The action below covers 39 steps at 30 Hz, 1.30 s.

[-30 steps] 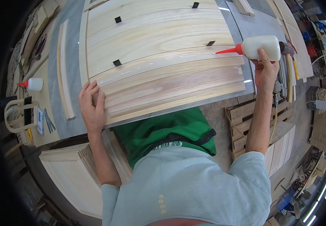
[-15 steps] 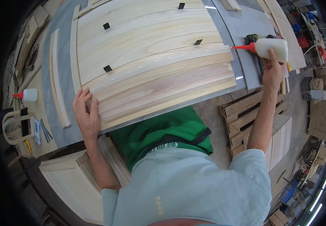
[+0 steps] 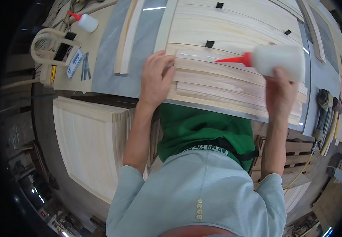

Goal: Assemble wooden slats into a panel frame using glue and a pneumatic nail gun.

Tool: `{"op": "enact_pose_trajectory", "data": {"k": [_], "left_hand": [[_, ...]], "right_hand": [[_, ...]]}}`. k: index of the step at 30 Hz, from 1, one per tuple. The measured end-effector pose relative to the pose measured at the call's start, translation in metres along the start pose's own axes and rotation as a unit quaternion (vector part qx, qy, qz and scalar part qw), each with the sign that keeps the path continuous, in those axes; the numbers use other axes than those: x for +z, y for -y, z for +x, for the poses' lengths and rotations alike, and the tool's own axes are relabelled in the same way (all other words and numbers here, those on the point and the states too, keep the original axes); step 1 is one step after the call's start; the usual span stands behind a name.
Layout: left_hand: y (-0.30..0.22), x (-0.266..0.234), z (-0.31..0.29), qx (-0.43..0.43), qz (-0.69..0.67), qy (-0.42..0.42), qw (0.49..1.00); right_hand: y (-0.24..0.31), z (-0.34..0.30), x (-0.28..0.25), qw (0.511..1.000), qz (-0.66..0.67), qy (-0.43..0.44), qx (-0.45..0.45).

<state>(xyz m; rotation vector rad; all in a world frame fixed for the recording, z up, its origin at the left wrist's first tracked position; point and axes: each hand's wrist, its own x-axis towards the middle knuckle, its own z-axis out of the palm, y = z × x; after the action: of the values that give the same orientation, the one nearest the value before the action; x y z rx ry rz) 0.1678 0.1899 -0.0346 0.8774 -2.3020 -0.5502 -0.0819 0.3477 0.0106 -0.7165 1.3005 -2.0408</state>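
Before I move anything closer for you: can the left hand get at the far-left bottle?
Probably yes, with a stretch: the left hand looks empty, with only wood strips between it and that bottle.

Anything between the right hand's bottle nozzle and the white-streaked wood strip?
Nothing visible. The right hand holds the white bottle, its red nozzle over the wood strip. The left hand is at the strip's left end, left of the nozzle tip. What lies behind the bottle cannot be seen.

Two bottles (image 3: 279, 61) show here — plus three black tabs (image 3: 210, 44) — and four buttons (image 3: 199, 206)
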Motion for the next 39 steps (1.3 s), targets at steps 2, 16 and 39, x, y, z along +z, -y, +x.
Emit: {"op": "enact_pose_trajectory", "data": {"k": [2, 16, 39], "left_hand": [[-0.001, -0.001, -0.001, -0.006, 0.0, -0.003, 1.0], [0.001, 0.0, 0.004, 0.03, -0.003, -0.013, 0.999], [-0.006, -0.001, 0.005, 0.022, -0.013, 0.003, 1.0]], "right_hand": [[-0.014, 0.005, 0.034, 1.0, 0.009, 0.022, 0.017], [-0.029, 0.009, 0.051, 0.998, -0.005, 0.018, 0.063], [0.042, -0.017, -0.091, 0.99, -0.096, -0.089, -0.047]]}}
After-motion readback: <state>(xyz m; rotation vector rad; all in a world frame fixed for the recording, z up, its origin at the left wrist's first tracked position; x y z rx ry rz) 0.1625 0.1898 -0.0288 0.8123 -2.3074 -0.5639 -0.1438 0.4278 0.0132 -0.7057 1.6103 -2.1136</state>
